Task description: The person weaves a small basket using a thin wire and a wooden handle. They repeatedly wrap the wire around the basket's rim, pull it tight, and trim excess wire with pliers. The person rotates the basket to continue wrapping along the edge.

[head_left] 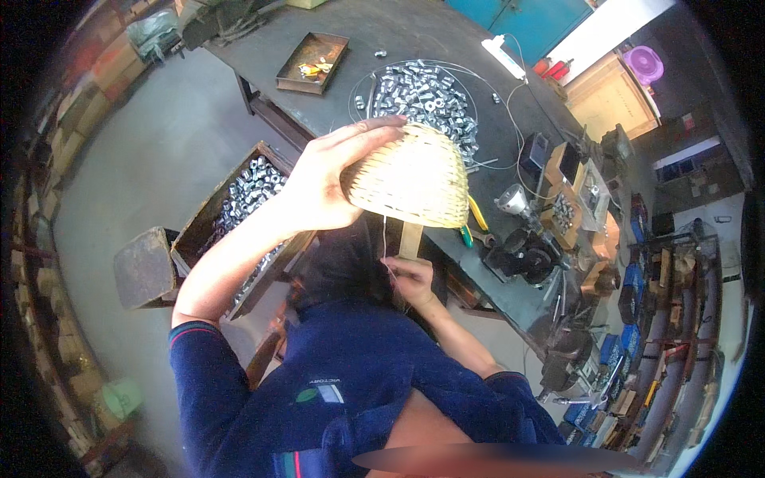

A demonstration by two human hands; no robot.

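Looks like the basket-handling step. Basket held up at the surface edge, just this side of the nuts. Left hand part open, gripping its side. Right hand curled at the handle and strand; can't tell how tightly, or on which. Next move likely calls for steady two-handed support; contents not visible.

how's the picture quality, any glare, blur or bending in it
Head view: strong light pales the left hand and woven basket; head view, left side: stacked boxes follow the fisheye curve, corners black; head view, lower edge: a smooth, blurred smear hides detail.
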